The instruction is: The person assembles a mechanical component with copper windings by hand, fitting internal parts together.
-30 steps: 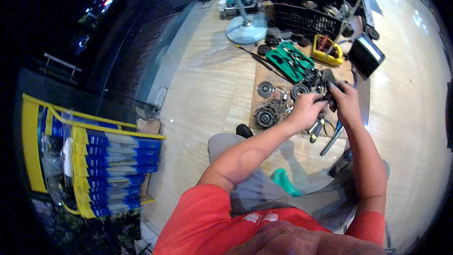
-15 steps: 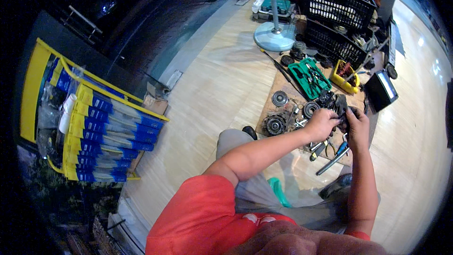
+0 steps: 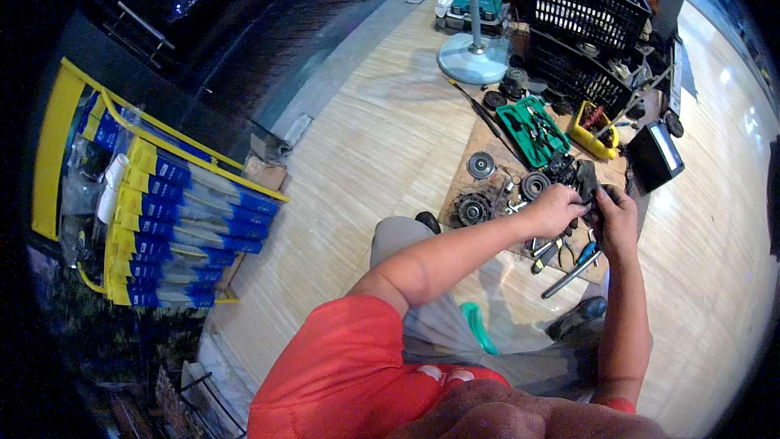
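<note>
Both my hands meet over the right side of a cardboard sheet on the floor. Between them is a dark, greasy-looking part whose exact kind I cannot make out. My left hand closes its fingers on the part's left side. Opposite it, my right hand pinches the same part between thumb and fingers. Just left of my left hand lie a round metal ring part and a dark toothed wheel. Below the hands are pliers and a long metal bar.
A green tool case lies open beyond my hands, beside a yellow bin. Black crates are stacked farther back, near a fan's round base. A black box stands at right. A yellow rack holds blue packages at left.
The view has shifted slightly. Both hands stay together on the dark part, with only small finger movement visible.
</note>
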A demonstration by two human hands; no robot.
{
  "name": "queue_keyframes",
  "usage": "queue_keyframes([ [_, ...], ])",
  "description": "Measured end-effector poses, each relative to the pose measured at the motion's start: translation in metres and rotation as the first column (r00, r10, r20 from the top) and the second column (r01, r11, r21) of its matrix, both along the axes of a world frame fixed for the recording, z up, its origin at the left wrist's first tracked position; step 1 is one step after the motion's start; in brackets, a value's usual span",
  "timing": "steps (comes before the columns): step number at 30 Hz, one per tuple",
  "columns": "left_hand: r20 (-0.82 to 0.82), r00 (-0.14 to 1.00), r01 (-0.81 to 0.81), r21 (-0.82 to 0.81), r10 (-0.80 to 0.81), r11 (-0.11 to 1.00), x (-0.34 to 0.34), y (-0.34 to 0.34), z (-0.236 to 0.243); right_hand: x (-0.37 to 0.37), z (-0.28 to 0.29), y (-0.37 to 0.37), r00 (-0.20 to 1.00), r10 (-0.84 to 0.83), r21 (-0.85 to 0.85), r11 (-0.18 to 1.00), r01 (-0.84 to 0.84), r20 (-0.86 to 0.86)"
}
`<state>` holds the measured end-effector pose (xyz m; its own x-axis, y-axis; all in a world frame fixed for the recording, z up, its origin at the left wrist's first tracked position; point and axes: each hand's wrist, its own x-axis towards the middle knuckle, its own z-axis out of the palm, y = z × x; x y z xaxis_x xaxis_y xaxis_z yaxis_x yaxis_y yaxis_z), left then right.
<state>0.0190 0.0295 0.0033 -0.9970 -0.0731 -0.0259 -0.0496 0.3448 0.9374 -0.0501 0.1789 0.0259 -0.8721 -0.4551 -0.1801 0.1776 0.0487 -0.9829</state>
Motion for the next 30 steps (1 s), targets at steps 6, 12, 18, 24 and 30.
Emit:
queue_keyframes([
  [6,-0.074,0.997,-0.038,-0.17,0.026,0.985,0.001,0.002,-0.002,-0.002,-0.014,-0.005,0.996,-0.079,0.04,0.996,0.081,-0.048],
  [12,-0.111,0.994,-0.043,-0.174,0.024,0.984,-0.001,0.002,0.0,0.0,-0.01,-0.003,0.988,-0.081,0.131,0.986,0.098,-0.133],
  [18,-0.068,0.998,-0.027,-0.16,0.017,0.987,0.0,0.005,-0.005,-0.002,-0.004,-0.001,0.984,-0.02,0.21,0.976,0.058,-0.177],
  [24,-0.031,0.997,0.059,-0.252,-0.069,0.966,0.001,0.003,0.006,-0.006,0.0,0.006,0.978,0.076,0.258,0.966,-0.023,-0.196],
  [30,-0.103,0.995,-0.045,-0.32,0.012,0.946,0.001,0.008,0.003,-0.011,-0.01,0.006,0.971,-0.015,0.281,0.956,0.084,-0.237],
])
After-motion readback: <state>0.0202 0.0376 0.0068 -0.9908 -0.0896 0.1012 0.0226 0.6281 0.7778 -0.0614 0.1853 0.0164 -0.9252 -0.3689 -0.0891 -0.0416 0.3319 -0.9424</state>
